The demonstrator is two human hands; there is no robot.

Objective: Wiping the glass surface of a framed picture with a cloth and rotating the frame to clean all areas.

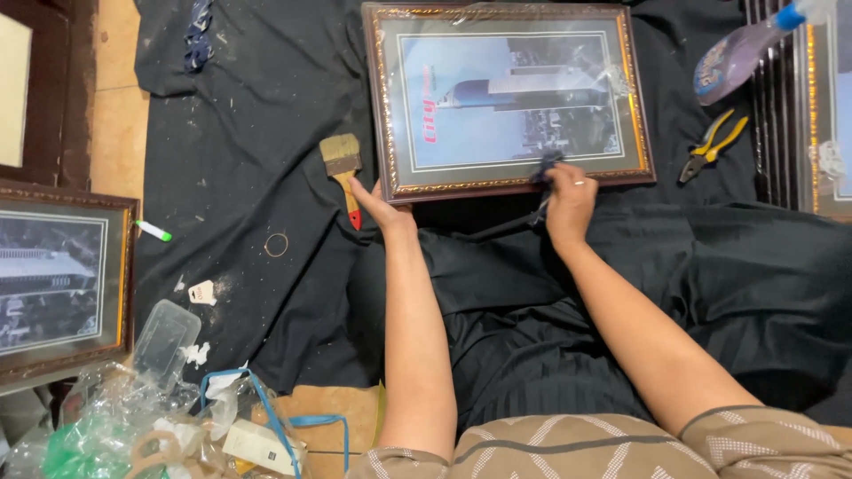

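we have the framed picture (pixel 508 98) lying flat on the black cloth (pixel 240 160) in front of our knees, its near edge toward us. our left hand (pixel 377 206) is closed on the near left corner of the frame, thumb over the gilt moulding, steadying it. our right hand (pixel 570 200) is pinched shut on a small dark rag (pixel 545 167) pressed against the glass by the near right corner.

to do this wiping well, we judge that the left grip should stay firm so the frame does not slide on the cloth, and the rag should move in light, overlapping strokes toward the moulding, since glare and loose plastic wrap sit at the far edge.

a paint brush (pixel 343 168) lies just beside our left hand; yellow-handled pliers (pixel 713 146) and a purple spray bottle (pixel 741 51) lie well to the right.

as for containers, a clear plastic box (pixel 165 337) sits at lower left; what it holds we cannot tell. beside it lies a heap of crumpled plastic wrap (pixel 98 426).
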